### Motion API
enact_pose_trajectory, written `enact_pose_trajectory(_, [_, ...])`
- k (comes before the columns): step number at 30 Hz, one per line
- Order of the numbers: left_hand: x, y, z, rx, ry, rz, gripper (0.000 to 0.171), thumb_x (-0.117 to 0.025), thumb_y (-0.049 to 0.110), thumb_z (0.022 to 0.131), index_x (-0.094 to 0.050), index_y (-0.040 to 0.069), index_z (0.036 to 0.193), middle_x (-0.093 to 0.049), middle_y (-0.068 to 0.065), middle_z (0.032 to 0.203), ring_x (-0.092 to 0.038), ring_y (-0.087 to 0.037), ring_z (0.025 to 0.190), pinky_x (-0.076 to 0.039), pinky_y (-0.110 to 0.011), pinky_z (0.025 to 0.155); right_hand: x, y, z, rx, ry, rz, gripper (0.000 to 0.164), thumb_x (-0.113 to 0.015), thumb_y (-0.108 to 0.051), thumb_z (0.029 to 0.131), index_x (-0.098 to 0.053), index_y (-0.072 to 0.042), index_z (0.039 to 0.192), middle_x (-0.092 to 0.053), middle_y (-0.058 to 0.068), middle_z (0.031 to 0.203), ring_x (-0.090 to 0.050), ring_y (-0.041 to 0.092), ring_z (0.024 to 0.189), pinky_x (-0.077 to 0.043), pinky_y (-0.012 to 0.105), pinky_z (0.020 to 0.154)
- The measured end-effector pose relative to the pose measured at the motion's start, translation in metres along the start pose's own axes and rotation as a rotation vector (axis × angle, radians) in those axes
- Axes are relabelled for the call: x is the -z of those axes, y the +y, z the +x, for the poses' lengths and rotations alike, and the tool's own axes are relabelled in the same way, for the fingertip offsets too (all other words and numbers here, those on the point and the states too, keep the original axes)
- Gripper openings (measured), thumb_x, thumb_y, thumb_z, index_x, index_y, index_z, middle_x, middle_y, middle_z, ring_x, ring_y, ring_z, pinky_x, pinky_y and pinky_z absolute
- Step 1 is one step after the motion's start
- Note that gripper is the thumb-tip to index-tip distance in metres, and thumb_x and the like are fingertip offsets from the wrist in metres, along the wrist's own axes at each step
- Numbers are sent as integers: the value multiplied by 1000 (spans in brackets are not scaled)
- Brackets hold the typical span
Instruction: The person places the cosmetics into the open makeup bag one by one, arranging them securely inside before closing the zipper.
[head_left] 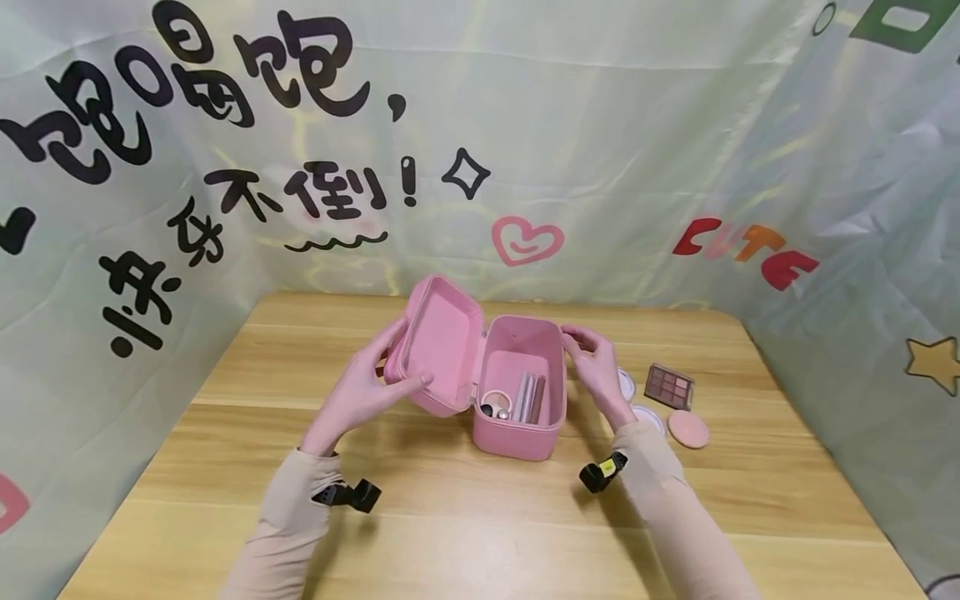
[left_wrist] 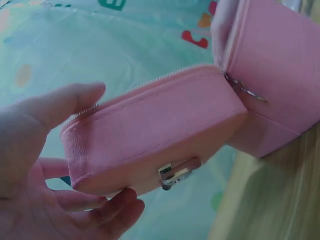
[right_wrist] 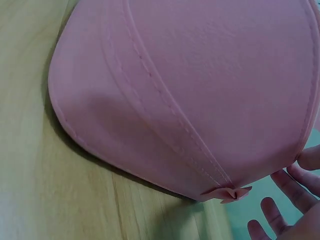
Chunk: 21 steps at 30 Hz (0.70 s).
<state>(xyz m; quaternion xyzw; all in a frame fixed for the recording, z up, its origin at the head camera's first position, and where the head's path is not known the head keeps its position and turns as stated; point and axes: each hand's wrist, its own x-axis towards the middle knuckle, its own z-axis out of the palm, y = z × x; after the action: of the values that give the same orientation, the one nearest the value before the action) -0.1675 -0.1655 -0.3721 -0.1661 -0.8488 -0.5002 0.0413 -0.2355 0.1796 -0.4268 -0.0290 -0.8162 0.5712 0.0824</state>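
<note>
The left hand had the lid gripped, thumb over its rim, fingers underneath, tilted wide open! The right hand held the far right corner of the case, standing mid-table, tubes inside; a palette and pink disc lay to the right.

The head camera looks forward and down from above the near edge of the worktop, far enough to include both far corners; the left wrist camera looks, tilted, at the lid from close; the right wrist camera is almost filled by the box, which all three views share
</note>
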Motion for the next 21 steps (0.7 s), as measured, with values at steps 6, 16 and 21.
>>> enact_pose_trajectory(6, [-4, 1, -4, -9, 15, 19, 88, -82, 27, 84, -34, 12, 157, -22, -18, 167, -35, -41, 148, -36, -55, 117, -1, 1, 3, 1, -6, 4, 34, -57, -20, 103, -65, -1, 130, -66, 22, 130, -55, 5, 98, -42, 14, 83])
enact_pose_trajectory(16, [-8, -5, -7, -37, 31, -24, 86, -79, 21, 86, -33, 13, 158, -20, -18, 168, -35, -41, 148, -42, -55, 112, 9, -3, -2, 35, -90, -28, 42, -51, -26, 106, -58, 0, 138, -60, 23, 138, -53, 29, 124, -40, 36, 105])
enact_pose_trajectory(21, [-7, -6, -8, -44, 41, -28, 85, -81, 21, 85, -36, 17, 157, -24, -15, 167, -52, -35, 135, -53, -41, 90, 27, -3, -7, 79, -128, -101, 44, -50, -27, 106, -56, 1, 139, -58, 23, 141, -50, 31, 122, -39, 36, 101])
